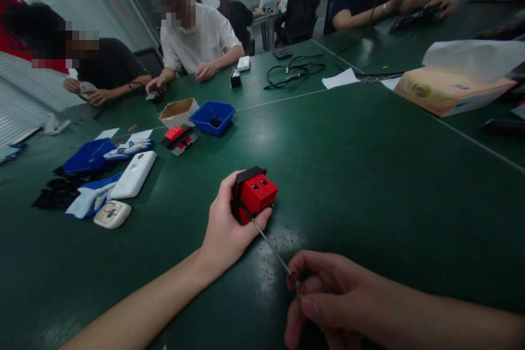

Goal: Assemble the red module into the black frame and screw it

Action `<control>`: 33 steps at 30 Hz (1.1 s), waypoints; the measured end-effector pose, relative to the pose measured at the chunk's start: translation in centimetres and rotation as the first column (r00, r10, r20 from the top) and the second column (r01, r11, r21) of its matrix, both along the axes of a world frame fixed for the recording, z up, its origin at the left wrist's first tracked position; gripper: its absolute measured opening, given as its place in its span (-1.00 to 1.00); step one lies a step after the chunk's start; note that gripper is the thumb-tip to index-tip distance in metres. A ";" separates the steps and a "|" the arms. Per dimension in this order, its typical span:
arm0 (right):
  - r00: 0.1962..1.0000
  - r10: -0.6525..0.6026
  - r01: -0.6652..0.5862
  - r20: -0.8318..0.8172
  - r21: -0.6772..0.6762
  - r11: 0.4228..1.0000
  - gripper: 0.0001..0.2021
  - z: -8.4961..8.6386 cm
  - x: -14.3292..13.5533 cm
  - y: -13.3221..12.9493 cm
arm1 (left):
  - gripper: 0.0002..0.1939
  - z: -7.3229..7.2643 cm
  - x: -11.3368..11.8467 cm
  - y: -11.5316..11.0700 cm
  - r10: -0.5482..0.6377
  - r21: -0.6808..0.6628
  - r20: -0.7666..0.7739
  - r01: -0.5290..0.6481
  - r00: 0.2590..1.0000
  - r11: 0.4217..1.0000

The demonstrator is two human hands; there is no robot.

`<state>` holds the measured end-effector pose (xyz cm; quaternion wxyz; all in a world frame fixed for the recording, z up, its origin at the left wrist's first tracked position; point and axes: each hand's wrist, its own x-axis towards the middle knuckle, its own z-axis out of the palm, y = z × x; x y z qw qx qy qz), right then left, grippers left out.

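My left hand (229, 219) is closed around a red and black block-shaped part (258, 191), with two small square openings on its red face. In my right hand (336, 295) is a thin screwdriver (273, 249), pinched by its handle between thumb and fingers. The screwdriver's shaft slants up to the left and its tip meets the lower left side of the block, near my left thumb. What the tip touches is too small to make out. A similar red, black and grey part (179, 138) lies farther off to the left.
A blue bin (212, 118) with small dark pieces stands beside an open cardboard box (179, 115). A white phone (134, 175), white earbud case (112, 214), gloves (92, 197) and another blue bin (88, 156) lie left. A tissue box (451, 90) and black cable (293, 71) are farther back; several people sit around.
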<state>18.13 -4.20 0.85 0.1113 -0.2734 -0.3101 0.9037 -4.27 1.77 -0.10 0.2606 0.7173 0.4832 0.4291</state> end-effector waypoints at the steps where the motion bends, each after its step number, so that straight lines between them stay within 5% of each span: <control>1: 1.000 -0.007 0.007 -0.021 -0.003 1.000 -0.43 -0.2 0.1 0.0 | -0.34 0.0 0.0 0.0 0.006 -0.002 0.004 -0.006 1.000 1.000; 10: 0.997 -0.004 -0.002 -0.077 -0.080 0.997 -0.46 -0.5 0.2 0.3 | -0.35 0.1 0.0 0.1 -0.020 0.006 0.004 0.020 1.000 1.000; 19: 1.000 0.015 -0.015 -0.001 -0.018 1.000 -0.42 0.0 0.2 0.3 | -0.33 0.1 0.0 0.0 -0.033 -0.007 0.001 0.033 0.999 0.999; 33: 0.946 -0.118 0.089 -0.301 -0.110 0.990 -0.64 -1.7 0.2 0.0 | -0.38 1.2 0.3 0.9 0.085 -0.317 0.311 0.019 0.947 0.948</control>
